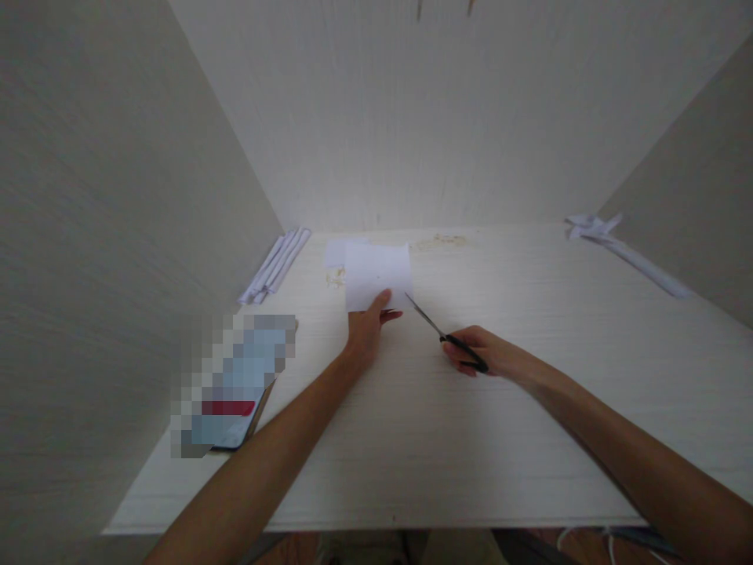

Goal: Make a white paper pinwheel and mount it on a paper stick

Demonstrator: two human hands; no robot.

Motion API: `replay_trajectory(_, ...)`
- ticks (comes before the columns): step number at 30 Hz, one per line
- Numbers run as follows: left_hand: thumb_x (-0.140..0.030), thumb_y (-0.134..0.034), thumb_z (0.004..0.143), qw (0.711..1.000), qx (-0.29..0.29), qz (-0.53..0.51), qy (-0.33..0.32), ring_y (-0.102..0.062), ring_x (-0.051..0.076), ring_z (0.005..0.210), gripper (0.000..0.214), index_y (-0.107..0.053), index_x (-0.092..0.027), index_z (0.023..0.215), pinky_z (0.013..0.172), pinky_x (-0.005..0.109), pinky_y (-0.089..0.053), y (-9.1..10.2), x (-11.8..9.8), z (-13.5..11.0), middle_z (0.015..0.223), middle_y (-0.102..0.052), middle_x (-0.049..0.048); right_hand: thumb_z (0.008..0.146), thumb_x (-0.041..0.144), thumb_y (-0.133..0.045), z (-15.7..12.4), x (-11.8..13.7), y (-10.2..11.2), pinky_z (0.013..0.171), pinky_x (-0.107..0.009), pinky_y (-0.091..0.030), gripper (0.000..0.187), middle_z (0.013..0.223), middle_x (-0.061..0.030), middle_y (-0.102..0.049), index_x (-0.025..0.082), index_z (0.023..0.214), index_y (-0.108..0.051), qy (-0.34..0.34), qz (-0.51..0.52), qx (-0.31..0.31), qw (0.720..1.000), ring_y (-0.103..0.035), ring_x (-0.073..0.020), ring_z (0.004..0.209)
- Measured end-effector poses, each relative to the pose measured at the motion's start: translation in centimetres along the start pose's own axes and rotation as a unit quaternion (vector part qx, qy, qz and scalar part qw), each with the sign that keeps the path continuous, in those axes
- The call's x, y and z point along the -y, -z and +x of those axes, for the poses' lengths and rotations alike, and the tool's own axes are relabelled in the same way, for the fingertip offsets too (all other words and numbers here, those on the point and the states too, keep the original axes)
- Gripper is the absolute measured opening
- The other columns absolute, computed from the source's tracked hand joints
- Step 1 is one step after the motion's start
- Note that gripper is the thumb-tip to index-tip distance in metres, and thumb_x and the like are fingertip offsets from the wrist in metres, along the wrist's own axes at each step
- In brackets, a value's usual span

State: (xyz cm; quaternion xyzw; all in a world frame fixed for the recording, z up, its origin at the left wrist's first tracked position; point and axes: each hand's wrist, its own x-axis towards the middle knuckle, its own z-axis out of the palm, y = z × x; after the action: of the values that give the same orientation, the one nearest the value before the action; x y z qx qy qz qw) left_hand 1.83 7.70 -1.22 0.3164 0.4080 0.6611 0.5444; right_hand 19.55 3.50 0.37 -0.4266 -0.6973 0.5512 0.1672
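Observation:
My left hand (368, 326) pinches the near edge of a white sheet of paper (376, 273), thumb on top, over the pale wooden table (471, 439). My right hand (488, 355) grips black-handled scissors (444, 333). Their blades point up and left, and the tip lies just right of the paper's lower right corner. The blades look nearly together.
A phone (235, 384) lies at the table's left edge, its screen blurred. Folded white paper strips (275, 265) rest along the left wall and more paper scraps (617, 247) along the right wall. Another small white sheet (335, 253) lies behind the held paper. Walls enclose three sides.

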Motion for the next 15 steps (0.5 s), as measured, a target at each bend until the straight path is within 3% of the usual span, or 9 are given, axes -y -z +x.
replay_trajectory(15,-0.018,-0.066,0.056,1.000,0.006,0.006,-0.004,-0.057,0.009,0.059,0.027,-0.060,-0.017,0.082,0.047,0.020,-0.051,-0.06,-0.08,-0.08,0.080,-0.061,-0.0005,0.075,0.056,-0.040,0.22,-0.72,0.16,0.040,-0.022,-0.020,0.047,0.043,0.0052,-0.037,0.017,0.049,-0.039,0.017,0.004,0.008,1.000,-0.028,-0.0044,0.037)
